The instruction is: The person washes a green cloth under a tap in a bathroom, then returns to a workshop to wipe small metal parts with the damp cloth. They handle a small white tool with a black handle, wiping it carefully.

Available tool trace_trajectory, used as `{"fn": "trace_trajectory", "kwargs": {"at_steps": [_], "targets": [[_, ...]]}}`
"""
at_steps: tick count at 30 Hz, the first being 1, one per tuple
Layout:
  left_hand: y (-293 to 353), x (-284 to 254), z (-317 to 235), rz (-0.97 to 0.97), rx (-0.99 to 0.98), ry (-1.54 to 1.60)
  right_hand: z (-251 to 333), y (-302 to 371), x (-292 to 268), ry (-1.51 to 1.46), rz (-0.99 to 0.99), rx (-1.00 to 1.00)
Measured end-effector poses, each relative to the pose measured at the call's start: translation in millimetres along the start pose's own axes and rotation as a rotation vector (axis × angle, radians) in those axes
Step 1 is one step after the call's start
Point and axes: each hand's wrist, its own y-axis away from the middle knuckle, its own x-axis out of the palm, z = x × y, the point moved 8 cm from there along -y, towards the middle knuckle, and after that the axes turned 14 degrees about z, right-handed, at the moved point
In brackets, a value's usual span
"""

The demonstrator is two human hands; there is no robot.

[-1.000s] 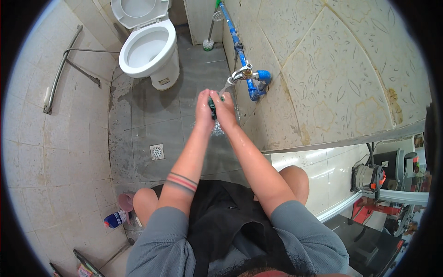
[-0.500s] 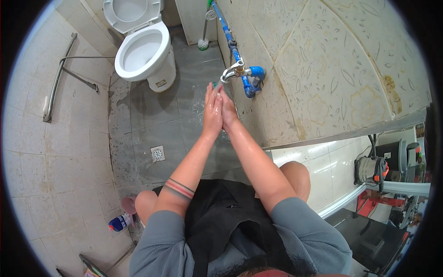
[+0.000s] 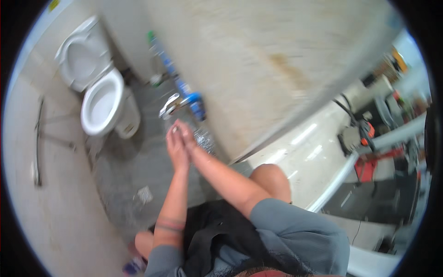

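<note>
Both bare hands, the left hand (image 3: 176, 147) and the right hand (image 3: 186, 135), press together just on the near side of a shiny silver metal faucet (image 3: 170, 105).
I cannot tell whether they hold anything. The faucet joins a blue pipe (image 3: 197, 110) along the pale wall (image 3: 244, 83) on the right. Water (image 3: 204, 141) splashes right of the hands; a white ceramic toilet (image 3: 125, 119) stands far left.

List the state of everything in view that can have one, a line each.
Left hand: together with the right, below the faucet
Right hand: against the left
Faucet: apparently on, water splashing nearby
Toilet lid: raised
Toilet bowl: uncovered
Floor: wet where water splashes
</note>
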Motion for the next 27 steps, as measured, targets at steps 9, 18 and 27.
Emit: {"fn": "trace_trajectory", "kwargs": {"at_steps": [9, 18, 27], "targets": [[-49, -76, 57, 0.073, -0.106, -0.079, -25, 2, 75, -0.181, 0.257, 0.057], [-61, -153, 99, 0.038, -0.169, 0.361, -24, -6, 85, 0.324, 0.108, -0.003], [-57, -104, 66, 0.132, -0.197, -0.003, -57, 7, 63, -0.044, 0.051, 0.002]]}}
